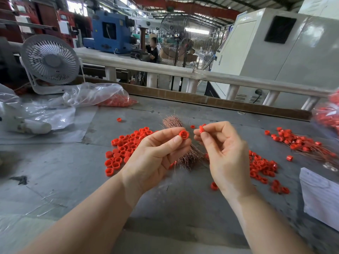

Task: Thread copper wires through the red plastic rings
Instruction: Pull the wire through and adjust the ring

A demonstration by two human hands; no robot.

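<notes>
Grey worktop [55, 162] strewn with a loose red ring pile [124, 145] left, more rings [262, 167] right, copper wire bundle [176, 123] between. Above the bundle, left hand [157, 154] pinching one red ring [183, 134] in curled fingers; right hand [225, 149] fingers likewise pinching another ring [201, 128], just beside the first.

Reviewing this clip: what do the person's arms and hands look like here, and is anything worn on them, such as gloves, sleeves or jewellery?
Both forearms are bare as far as the picture shows; no sleeves reach into view. The left hand and right hand wear no gloves. No rings, watch or bracelet show on the fingers or wrists. The nails that show are short and unpainted. No tape, bandage or markings are visible.
</notes>
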